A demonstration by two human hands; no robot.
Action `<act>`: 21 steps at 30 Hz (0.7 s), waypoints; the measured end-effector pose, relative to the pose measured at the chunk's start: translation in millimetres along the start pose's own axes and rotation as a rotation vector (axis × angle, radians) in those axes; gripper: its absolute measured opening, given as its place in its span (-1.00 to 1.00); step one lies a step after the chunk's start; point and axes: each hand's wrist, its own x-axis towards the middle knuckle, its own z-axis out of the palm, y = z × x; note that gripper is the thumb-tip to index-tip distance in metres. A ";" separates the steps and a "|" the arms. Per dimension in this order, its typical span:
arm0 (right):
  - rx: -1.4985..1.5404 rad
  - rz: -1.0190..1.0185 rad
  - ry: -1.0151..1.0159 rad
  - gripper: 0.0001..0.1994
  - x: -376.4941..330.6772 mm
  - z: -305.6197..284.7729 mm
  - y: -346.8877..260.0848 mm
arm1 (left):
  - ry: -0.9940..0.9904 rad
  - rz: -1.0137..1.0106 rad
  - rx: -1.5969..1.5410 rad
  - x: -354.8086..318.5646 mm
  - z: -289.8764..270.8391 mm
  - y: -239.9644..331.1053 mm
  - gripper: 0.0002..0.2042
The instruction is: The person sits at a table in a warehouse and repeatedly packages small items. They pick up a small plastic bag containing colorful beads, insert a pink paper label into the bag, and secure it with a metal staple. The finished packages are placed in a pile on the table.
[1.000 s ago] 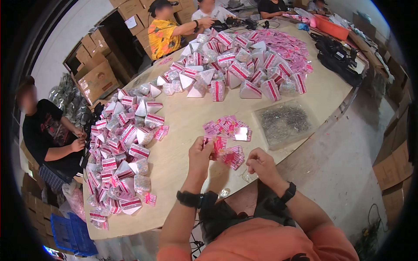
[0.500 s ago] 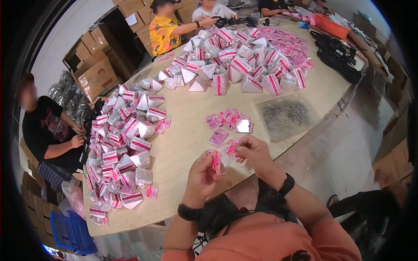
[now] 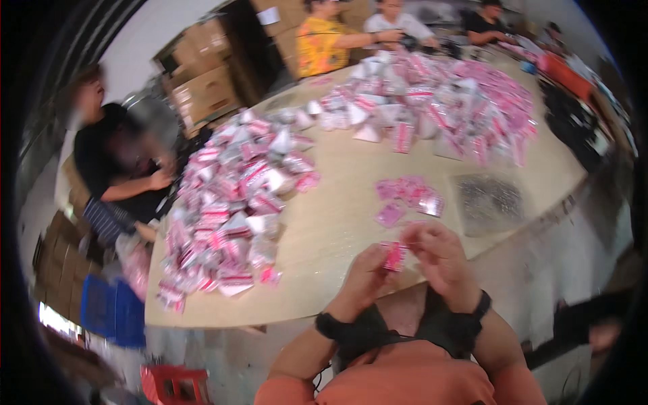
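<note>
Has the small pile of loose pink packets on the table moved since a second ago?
No. The loose pink packets lie just left of the clear bag of small dark parts, as before; only the camera view shifted.

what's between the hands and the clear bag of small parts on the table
In the head view, a small cluster of pink packets lies on the table between the hands' pink packet and the clear bag, a little left of it.

left hand (image 3: 364,277) – raised, fingers pinched | right hand (image 3: 439,260) – raised, fingers curled, fingertips meeting left's
</note>
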 end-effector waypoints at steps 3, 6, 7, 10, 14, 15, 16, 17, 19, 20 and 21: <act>0.006 -0.041 0.007 -0.95 -2.0 0.4 -2.6 | 0.022 -0.103 0.087 -0.6 0.2 -0.3 -0.78; -0.086 -0.020 0.067 -0.95 -2.7 7.2 -5.9 | 0.122 0.278 0.543 -6.2 8.7 2.5 -0.75; -0.108 -0.035 0.062 -0.95 -3.0 8.1 -5.0 | 0.154 0.407 0.708 -9.8 9.5 6.1 -0.73; -0.162 -0.069 0.075 -0.96 -4.2 10.0 0.3 | 0.167 0.748 1.008 -23.1 24.1 16.4 -0.70; -0.227 -0.039 0.117 -0.96 -8.7 13.3 8.8 | 0.048 0.963 1.086 -20.4 36.8 18.8 -0.85; -0.238 -0.003 0.100 -0.96 -9.8 16.3 7.3 | 0.050 0.974 1.116 -20.6 35.7 18.8 -0.86; -0.249 0.033 0.082 -0.97 -12.7 20.8 2.5 | 0.052 0.985 1.146 -21.5 33.9 18.7 -0.87; -0.259 0.069 0.064 -0.97 -13.8 23.9 1.1 | 0.055 0.995 1.178 -21.9 32.1 19.3 -0.89; -0.253 0.053 0.076 -0.96 -12.0 14.7 7.7 | 0.070 1.027 1.160 -19.9 33.1 18.2 -0.90; -0.225 0.070 0.063 -0.96 -12.4 13.2 8.4 | 0.073 1.007 1.157 -22.4 34.2 20.0 -0.90; -0.197 0.091 0.052 -0.96 -13.0 12.3 8.4 | 0.079 0.984 1.155 -24.3 34.9 20.7 -0.90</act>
